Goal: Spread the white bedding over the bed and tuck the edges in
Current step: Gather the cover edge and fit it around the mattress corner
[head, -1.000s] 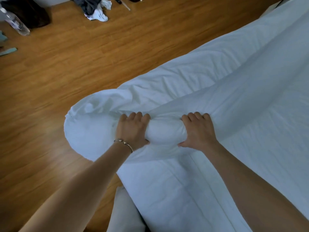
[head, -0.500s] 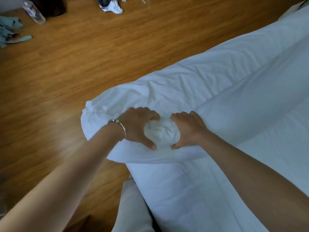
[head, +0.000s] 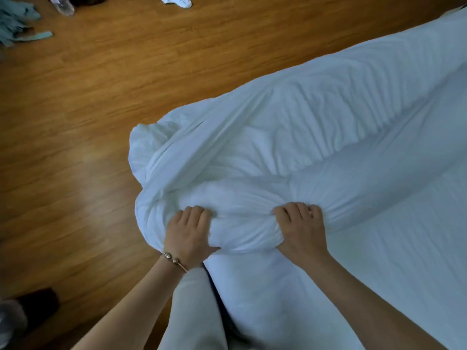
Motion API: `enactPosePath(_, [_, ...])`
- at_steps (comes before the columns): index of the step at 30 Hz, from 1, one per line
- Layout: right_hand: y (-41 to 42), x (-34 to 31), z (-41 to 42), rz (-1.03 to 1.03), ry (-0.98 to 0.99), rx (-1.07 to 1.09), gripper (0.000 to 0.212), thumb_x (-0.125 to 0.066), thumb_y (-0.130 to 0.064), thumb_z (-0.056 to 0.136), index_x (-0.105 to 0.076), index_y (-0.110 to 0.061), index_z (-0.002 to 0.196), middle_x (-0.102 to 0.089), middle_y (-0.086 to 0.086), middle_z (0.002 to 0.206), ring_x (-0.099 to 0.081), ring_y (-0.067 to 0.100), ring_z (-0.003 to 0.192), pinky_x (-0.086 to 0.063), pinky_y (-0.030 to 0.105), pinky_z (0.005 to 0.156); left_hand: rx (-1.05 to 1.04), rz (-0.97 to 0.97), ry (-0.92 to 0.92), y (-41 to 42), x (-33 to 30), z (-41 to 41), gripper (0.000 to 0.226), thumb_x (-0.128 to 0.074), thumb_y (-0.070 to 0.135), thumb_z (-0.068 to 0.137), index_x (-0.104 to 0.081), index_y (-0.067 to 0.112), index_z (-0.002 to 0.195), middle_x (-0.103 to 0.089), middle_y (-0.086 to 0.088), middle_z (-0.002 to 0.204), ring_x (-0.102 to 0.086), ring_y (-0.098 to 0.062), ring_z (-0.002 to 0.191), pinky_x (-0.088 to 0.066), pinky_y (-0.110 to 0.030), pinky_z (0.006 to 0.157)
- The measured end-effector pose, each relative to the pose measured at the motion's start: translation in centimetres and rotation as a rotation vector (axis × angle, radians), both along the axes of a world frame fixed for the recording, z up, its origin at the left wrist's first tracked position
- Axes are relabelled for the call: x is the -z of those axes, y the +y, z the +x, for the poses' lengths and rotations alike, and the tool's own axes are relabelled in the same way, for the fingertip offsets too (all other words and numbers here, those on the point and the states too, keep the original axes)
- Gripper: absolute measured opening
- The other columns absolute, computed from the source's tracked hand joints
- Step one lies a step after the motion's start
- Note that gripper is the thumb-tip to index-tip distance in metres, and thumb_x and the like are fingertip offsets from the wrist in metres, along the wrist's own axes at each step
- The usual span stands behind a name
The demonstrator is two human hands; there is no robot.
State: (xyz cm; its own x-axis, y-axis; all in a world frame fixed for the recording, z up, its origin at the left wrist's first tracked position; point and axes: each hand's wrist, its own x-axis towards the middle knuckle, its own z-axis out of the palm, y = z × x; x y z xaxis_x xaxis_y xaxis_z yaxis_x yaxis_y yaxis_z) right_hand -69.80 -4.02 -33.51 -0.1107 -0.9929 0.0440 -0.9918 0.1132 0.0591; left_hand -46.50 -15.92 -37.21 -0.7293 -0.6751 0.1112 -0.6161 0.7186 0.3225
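The white bedding [head: 290, 137] lies bunched in thick wrinkled folds along the left edge of the bed [head: 404, 248], its end overhanging the floor. My left hand [head: 188, 236], with a bracelet on the wrist, grips a rolled wad of the bedding from the left. My right hand [head: 302, 231] grips the same wad from the right, a hand's width away. Both sets of fingers curl over the cloth. The bed's smooth white sheet stretches to the right of my right arm.
Wooden floor [head: 88, 147] fills the left half. A plastic bottle [head: 63, 5], teal cloth [head: 17, 24] and a white shoe [head: 179, 1] lie at the top edge. My pale trouser leg [head: 194, 311] stands against the bed's corner. A dark object [head: 32, 306] sits at bottom left.
My hands have moved apart again after coming close together. More bedding is gathered up and piled in folds above them, and the loose overhanging end has been drawn in.
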Motion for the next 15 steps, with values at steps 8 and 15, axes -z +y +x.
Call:
enactPosePath(8, [-10.4, -6.8, -0.3, 0.470, -0.333, -0.011, 0.091, -0.049, -0.092, 0.055, -0.041, -0.036, 0.126, -0.041, -0.011, 0.127, -0.036, 0.015, 0.120, -0.027, 0.038, 0.099, -0.169, 0.584, 0.071, -7.9, -6.2, 0.0, 0.080, -0.043, 0.082, 0.065, -0.049, 0.022, 0.117, -0.047, 0.007, 0.113, -0.042, -0.012, 0.112, -0.032, -0.031, 0.099])
enactPosePath(15, [-18.1, -6.3, 2.0, 0.499, -0.494, 0.161, 0.052, -0.025, -0.058, 0.099, -0.054, -0.017, 0.089, -0.057, -0.002, 0.085, -0.054, 0.025, 0.088, -0.037, 0.036, 0.072, -0.626, 0.398, 0.249, -14.7, -4.4, 0.6, 0.024, -0.037, 0.025, 0.099, -0.061, 0.022, 0.101, -0.061, -0.004, 0.104, -0.057, -0.027, 0.092, -0.037, -0.028, 0.073])
